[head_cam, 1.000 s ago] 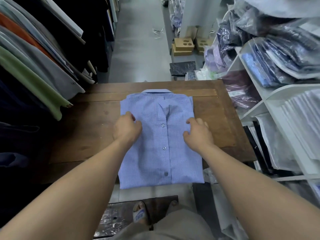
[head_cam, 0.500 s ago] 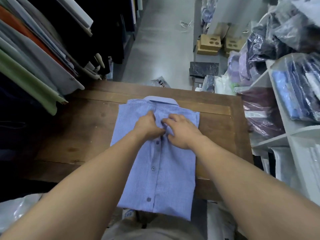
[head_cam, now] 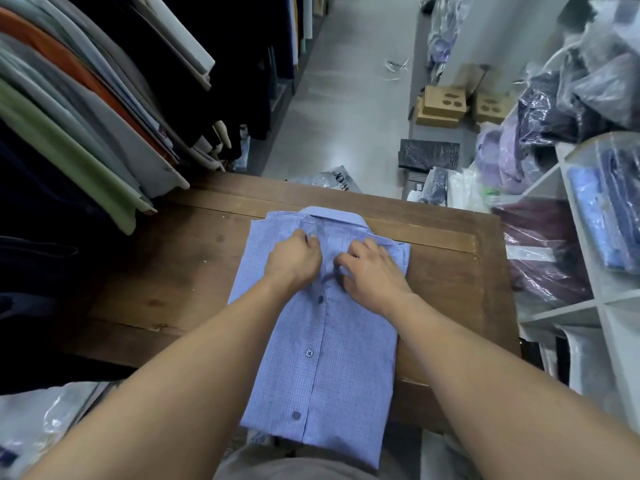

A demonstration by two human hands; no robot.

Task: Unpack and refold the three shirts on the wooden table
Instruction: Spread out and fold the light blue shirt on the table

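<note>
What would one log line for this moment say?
left hand: pinches blue shirt below collar | right hand: pinches shirt front beside it | blue shirt: folded, on wooden table, near end overhanging

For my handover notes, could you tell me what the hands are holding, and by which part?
The left hand and right hand both appear to pinch the blue shirt at its front placket, just below the collar.

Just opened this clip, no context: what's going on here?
A person at a wooden table is working on a folded blue shirt lying button side up. The left hand and the right hand both pinch the fabric at the placket just below the collar, apparently at a button. The shirt's lower end hangs over the table's near edge. At right, white shelves hold bagged shirts.
</note>
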